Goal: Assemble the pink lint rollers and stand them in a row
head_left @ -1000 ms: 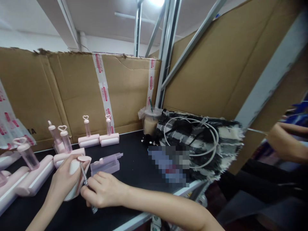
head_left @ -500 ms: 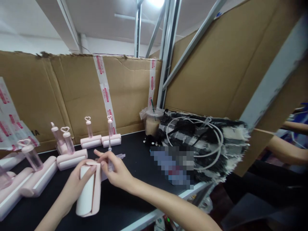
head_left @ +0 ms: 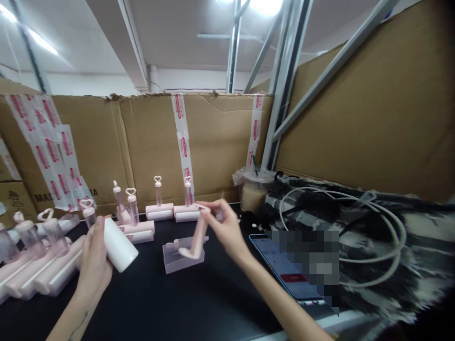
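My left hand (head_left: 95,260) is closed around a white lint roll (head_left: 119,246), which is tilted with its end toward the lower right. My right hand (head_left: 225,229) grips the upper end of a pink lint roller cover (head_left: 199,234), a slim shell with flared ends. The cover hangs above a translucent purple holder (head_left: 172,263) lying on the black table (head_left: 159,303); I cannot tell whether they touch. Left of my left hand, several pink lint rollers (head_left: 46,265) with clear handles and heart-shaped loops stand in a row, partly hidden by it.
More lint rollers (head_left: 159,210) stand by the cardboard wall (head_left: 152,142). At the back right is a cup with a straw (head_left: 254,192). A phone (head_left: 284,270), partly pixelated, lies near a black-and-white fringed cloth (head_left: 377,237) with a white cable (head_left: 403,232) on it.
The white roll and pink cover, together before, are now apart, one in each hand. My hands have spread apart. The view has swung left, showing more rollers.
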A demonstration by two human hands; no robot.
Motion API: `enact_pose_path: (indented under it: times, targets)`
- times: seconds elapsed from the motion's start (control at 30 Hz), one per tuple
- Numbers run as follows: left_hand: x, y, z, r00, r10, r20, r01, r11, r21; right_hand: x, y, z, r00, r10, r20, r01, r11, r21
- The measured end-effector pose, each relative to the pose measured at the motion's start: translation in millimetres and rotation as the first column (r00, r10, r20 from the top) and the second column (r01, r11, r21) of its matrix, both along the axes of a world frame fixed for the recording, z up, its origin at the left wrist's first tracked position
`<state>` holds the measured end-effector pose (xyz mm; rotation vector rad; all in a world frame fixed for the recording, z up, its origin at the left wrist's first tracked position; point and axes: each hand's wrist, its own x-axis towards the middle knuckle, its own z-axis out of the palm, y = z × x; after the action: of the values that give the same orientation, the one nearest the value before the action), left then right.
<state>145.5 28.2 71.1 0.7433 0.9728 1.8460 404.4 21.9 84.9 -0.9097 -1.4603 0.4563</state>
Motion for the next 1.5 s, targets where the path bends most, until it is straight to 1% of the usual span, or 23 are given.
enact_pose_path:
  times: [0.03, 0.07, 0.1, 0.13, 0.2, 0.23, 0.3, 0.37, 0.4, 0.47, 0.53, 0.57, 0.63, 0.7, 0.77, 0.8, 0.9, 0.97, 1.03, 1.1, 1.23, 1.37, 1.5]
  targets:
    - [-2.5, 2.2, 1.2, 0.999, -0.018, 0.034, 0.019, 0.999, -0.029, 15.0, 4.4, 5.9, 0.985, -0.134, 0.106, 0.135, 0.991, 0.005]
    - [-2.4, 3.0, 0.7, 0.996, -0.065, 0.053, 0.069, 0.995, -0.066, 29.3, 9.2, 9.6, 0.936, -0.257, 0.240, 0.265, 0.964, 0.000]
    - [-0.2, 2.6, -1.2, 0.990, -0.125, 0.057, 0.131, 0.985, -0.110, 42.1, 14.2, 10.6, 0.849, -0.363, 0.384, 0.402, 0.915, -0.025]
    - [3.7, 1.3, -4.3, 0.980, -0.192, 0.048, 0.198, 0.969, -0.151, 52.5, 19.5, 8.8, 0.744, -0.423, 0.516, 0.529, 0.846, -0.069]
    - [13.5, -2.3, -12.8, 0.946, -0.325, -0.008, 0.317, 0.928, -0.196, 64.7, 29.9, -1.8, 0.681, -0.408, 0.608, 0.587, 0.801, -0.120]
    - [18.0, -3.8, -17.3, 0.927, -0.371, -0.053, 0.355, 0.914, -0.194, 66.6, 34.6, -9.5, 0.672, -0.379, 0.636, 0.588, 0.795, -0.147]
    - [24.3, -5.3, -25.2, 0.895, -0.401, -0.197, 0.378, 0.915, -0.143, 64.3, 42.0, -25.5, 0.676, -0.308, 0.669, 0.559, 0.806, -0.194]
    - [27.2, -4.7, -29.6, 0.844, -0.345, -0.411, 0.355, 0.933, -0.053, 58.3, 46.2, -37.0, 0.673, -0.245, 0.698, 0.537, 0.811, -0.233]
    - [28.1, -4.0, -30.0, 0.794, -0.295, -0.531, 0.336, 0.942, -0.020, 55.5, 47.0, -39.8, 0.672, -0.222, 0.706, 0.527, 0.814, -0.246]
    - [30.5, -3.4, -26.8, 0.628, -0.192, -0.754, 0.294, 0.956, 0.002, 51.2, 45.5, -38.7, 0.676, -0.205, 0.708, 0.512, 0.821, -0.251]
    - [35.1, -4.6, -19.3, 0.407, -0.125, -0.905, 0.255, 0.967, -0.019, 47.6, 40.2, -30.1, 0.685, -0.216, 0.696, 0.489, 0.844, -0.220]
    - [38.3, -5.6, -14.5, 0.298, -0.101, -0.949, 0.243, 0.970, -0.026, 45.2, 36.1, -24.2, 0.704, -0.214, 0.677, 0.455, 0.868, -0.198]
    - [45.8, -7.0, -5.3, 0.122, -0.038, -0.992, 0.229, 0.973, -0.009, 38.0, 26.1, -12.4, 0.811, -0.152, 0.566, 0.301, 0.936, -0.180]
    - [53.3, -5.9, 0.8, 0.001, 0.043, -0.999, 0.211, 0.977, 0.043, 27.3, 14.8, -4.2, 0.925, 0.003, 0.381, 0.070, 0.981, -0.180]
    - [59.5, -2.1, 1.3, -0.088, 0.133, -0.987, 0.207, 0.972, 0.113, 14.5, 4.6, -2.1, 0.964, 0.123, 0.235, -0.090, 0.985, -0.147]
    - [61.9, 0.3, -0.7, -0.121, 0.186, -0.975, 0.215, 0.964, 0.158, 7.8, 0.5, -3.3, 0.966, 0.134, 0.223, -0.109, 0.987, -0.120]
    - [66.5, 5.9, -11.8, -0.190, 0.358, -0.914, 0.269, 0.915, 0.302, -10.5, -6.0, -13.0, 0.955, 0.088, 0.284, -0.085, 0.996, -0.022]
    - [67.0, 6.9, -19.9, -0.228, 0.437, -0.870, 0.309, 0.880, 0.361, -18.7, -7.0, -20.0, 0.952, 0.132, 0.275, -0.128, 0.991, -0.031]
    - [65.0, 6.4, -26.0, -0.251, 0.471, -0.845, 0.328, 0.863, 0.384, -21.8, -7.4, -24.3, 0.961, 0.197, 0.196, -0.187, 0.980, -0.066]
    - [60.4, 6.0, -29.6, -0.255, 0.464, -0.849, 0.313, 0.870, 0.382, -19.9, -8.7, -24.9, 0.970, 0.224, 0.094, -0.218, 0.973, -0.071]
    - [49.6, 8.5, -31.4, -0.245, 0.367, -0.897, 0.236, 0.920, 0.312, -11.0, -14.0, -21.4, 0.959, 0.280, -0.029, -0.282, 0.957, -0.068]
    - [47.5, 8.9, -30.2, -0.248, 0.308, -0.918, 0.221, 0.941, 0.256, -10.3, -19.9, -23.5, 0.939, 0.341, 0.047, -0.334, 0.936, -0.110]
    - [51.1, 4.4, -28.3, -0.280, 0.315, -0.907, 0.235, 0.939, 0.253, -13.9, -23.3, -28.4, 0.924, 0.367, 0.109, -0.357, 0.929, -0.101]
